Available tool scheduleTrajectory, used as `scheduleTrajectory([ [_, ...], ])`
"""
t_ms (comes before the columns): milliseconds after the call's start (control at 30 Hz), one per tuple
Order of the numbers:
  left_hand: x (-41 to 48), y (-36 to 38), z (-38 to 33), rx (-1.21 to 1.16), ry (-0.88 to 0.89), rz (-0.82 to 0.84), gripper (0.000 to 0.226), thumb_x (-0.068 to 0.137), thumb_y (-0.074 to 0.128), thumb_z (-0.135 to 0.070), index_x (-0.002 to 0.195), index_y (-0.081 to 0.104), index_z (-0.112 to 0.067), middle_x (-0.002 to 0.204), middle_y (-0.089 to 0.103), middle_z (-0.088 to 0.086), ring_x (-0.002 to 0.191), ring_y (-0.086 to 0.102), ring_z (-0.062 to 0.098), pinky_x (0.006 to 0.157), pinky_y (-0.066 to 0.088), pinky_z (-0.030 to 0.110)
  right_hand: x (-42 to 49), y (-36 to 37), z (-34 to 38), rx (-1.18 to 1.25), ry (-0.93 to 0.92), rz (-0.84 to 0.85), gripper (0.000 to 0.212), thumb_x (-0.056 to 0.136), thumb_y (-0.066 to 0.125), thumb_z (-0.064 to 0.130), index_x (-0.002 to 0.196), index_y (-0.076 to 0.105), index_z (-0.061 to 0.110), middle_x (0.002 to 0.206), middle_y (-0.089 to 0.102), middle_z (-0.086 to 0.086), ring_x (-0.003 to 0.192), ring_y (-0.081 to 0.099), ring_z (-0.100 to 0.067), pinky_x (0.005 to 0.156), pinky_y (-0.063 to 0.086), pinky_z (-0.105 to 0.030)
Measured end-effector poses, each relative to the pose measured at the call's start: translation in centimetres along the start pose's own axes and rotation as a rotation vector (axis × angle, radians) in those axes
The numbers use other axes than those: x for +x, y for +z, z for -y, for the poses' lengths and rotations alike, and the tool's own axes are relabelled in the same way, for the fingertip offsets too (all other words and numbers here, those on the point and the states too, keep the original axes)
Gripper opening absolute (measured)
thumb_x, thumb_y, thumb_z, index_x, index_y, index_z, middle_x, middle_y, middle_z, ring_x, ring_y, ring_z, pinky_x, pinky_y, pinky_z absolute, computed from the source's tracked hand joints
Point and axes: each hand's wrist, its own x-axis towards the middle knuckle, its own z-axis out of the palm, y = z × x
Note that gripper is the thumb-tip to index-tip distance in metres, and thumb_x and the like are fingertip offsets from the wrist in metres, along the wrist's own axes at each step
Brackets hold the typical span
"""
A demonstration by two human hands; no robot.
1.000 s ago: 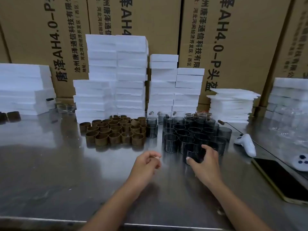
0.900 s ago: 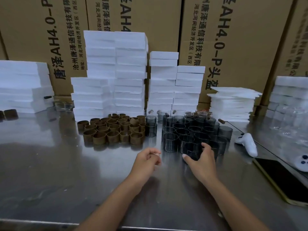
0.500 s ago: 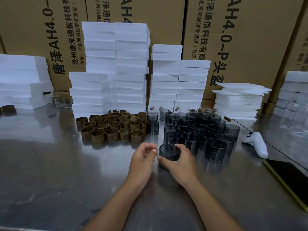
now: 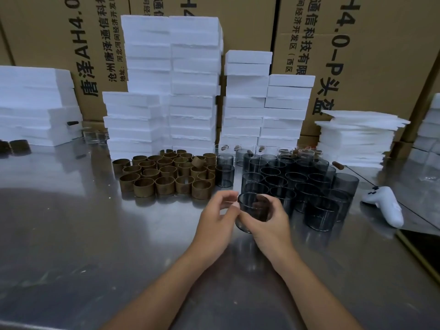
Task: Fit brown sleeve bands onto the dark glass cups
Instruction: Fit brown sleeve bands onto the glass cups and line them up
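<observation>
My right hand (image 4: 270,228) grips a single dark glass cup (image 4: 252,206) from below and the side, held just above the steel table (image 4: 71,234). Beside it on the left, my left hand (image 4: 214,222) has curved fingers and holds nothing; its thumb tip is at the cup's side. Several brown sleeve bands (image 4: 166,178) stand in a cluster behind my left hand. Behind and to the right of the held cup stand several more dark glass cups (image 4: 297,182); two further dark cups (image 4: 225,173) sit at the bands' right edge.
Stacks of white foam blocks (image 4: 171,79) line the back of the table in front of cardboard boxes (image 4: 369,55). A white controller (image 4: 385,207) lies at the right, with a dark phone (image 4: 423,246) near the right edge. More foam (image 4: 33,106) is stacked at the left.
My right hand took one dark cup from the front of the cluster and brought it left and toward me, up to my left hand. The view has shifted slightly.
</observation>
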Motion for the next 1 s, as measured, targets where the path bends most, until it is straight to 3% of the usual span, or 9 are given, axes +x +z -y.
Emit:
scheduleTrajectory([
  [67, 0.2, -0.3, 0.2, 0.051, 0.038, -0.001, 0.022, 0.097, 0.050, -0.010, 0.107, 0.057, -0.027, 0.110, 0.059, -0.009, 0.097, 0.053, -0.014, 0.076, 0.041, 0.002, 0.1, -0.2, -0.3, -0.041, 0.011, 0.011, 0.045, 0.065, 0.085, 0.014, 0.098, 0.058, 0.027, 0.083, 0.069, 0.010, 0.073, 0.065, 0.006, 0.058, 0.047, -0.008],
  [233, -0.4, -0.9, 0.8, 0.246, 0.196, 0.071, 0.025, 0.096, 0.052, -0.015, 0.116, 0.056, -0.030, 0.117, 0.055, -0.018, 0.113, 0.045, -0.011, 0.090, 0.030, -0.001, 0.3, -0.4, -0.3, -0.060, 0.026, 0.069, 0.032, 0.073, 0.080, 0.013, 0.085, 0.056, 0.032, 0.069, 0.064, 0.033, 0.065, 0.059, 0.017, 0.051, 0.041, -0.001],
  [400, -1.0, -1.0, 1.0, 0.349, 0.259, 0.139, 0.029, 0.096, 0.051, -0.022, 0.120, 0.051, -0.039, 0.123, 0.045, -0.031, 0.122, 0.037, -0.012, 0.097, 0.024, -0.001, 0.2, -0.3, -0.1, -0.023, -0.001, 0.079, 0.029, 0.075, 0.078, 0.008, 0.086, 0.060, 0.028, 0.069, 0.066, 0.029, 0.065, 0.061, 0.013, 0.049, 0.042, -0.004],
  [567, -1.2, -1.2, 1.1, 0.357, 0.238, 0.143, 0.032, 0.092, 0.043, -0.036, 0.124, 0.047, -0.041, 0.125, 0.045, -0.030, 0.122, 0.035, -0.013, 0.096, 0.023, -0.002, -0.1, -0.1, 0.1, -0.068, -0.031, 0.097, 0.030, 0.075, 0.078, 0.009, 0.090, 0.058, 0.027, 0.070, 0.065, 0.030, 0.064, 0.060, 0.013, 0.053, 0.043, -0.004],
  [667, -1.1, -1.4, 1.2, 0.329, 0.206, 0.128, 0.031, 0.094, 0.041, -0.034, 0.122, 0.047, -0.044, 0.123, 0.046, -0.032, 0.122, 0.036, -0.013, 0.095, 0.023, -0.002, -0.3, 0.1, 0.1, -0.106, -0.041, 0.112, 0.031, 0.074, 0.076, 0.010, 0.092, 0.059, 0.029, 0.075, 0.068, 0.018, 0.066, 0.060, 0.011, 0.055, 0.043, -0.005],
  [833, -1.1, -1.7, 1.5, 0.313, 0.160, 0.126, 0.034, 0.100, 0.044, -0.027, 0.129, 0.044, -0.045, 0.126, 0.045, -0.030, 0.123, 0.033, -0.016, 0.094, 0.022, -0.004, -0.7, 0.2, 0.2, -0.209, -0.053, 0.146, 0.039, 0.072, 0.079, 0.025, 0.105, 0.059, 0.029, 0.100, 0.064, 0.011, 0.093, 0.061, 0.002, 0.075, 0.046, -0.012],
  [933, -1.0, -1.6, 1.5, 0.283, 0.150, 0.132, 0.036, 0.096, 0.040, -0.038, 0.131, 0.041, -0.046, 0.133, 0.048, -0.023, 0.126, 0.034, -0.012, 0.098, 0.024, -0.001, -0.8, 0.1, 0.2, -0.239, -0.072, 0.176, 0.045, 0.072, 0.079, 0.022, 0.112, 0.059, 0.027, 0.106, 0.064, 0.010, 0.102, 0.058, -0.002, 0.083, 0.045, -0.014],
  [1000, -1.0, -1.5, 1.5, 0.273, 0.153, 0.135, 0.040, 0.091, 0.038, -0.043, 0.131, 0.041, -0.046, 0.134, 0.048, -0.021, 0.127, 0.034, -0.012, 0.099, 0.024, 0.000, -0.9, 0.1, 0.2, -0.255, -0.081, 0.200, 0.048, 0.072, 0.078, 0.019, 0.114, 0.058, 0.026, 0.109, 0.063, 0.008, 0.107, 0.057, -0.009, 0.090, 0.046, -0.023],
])
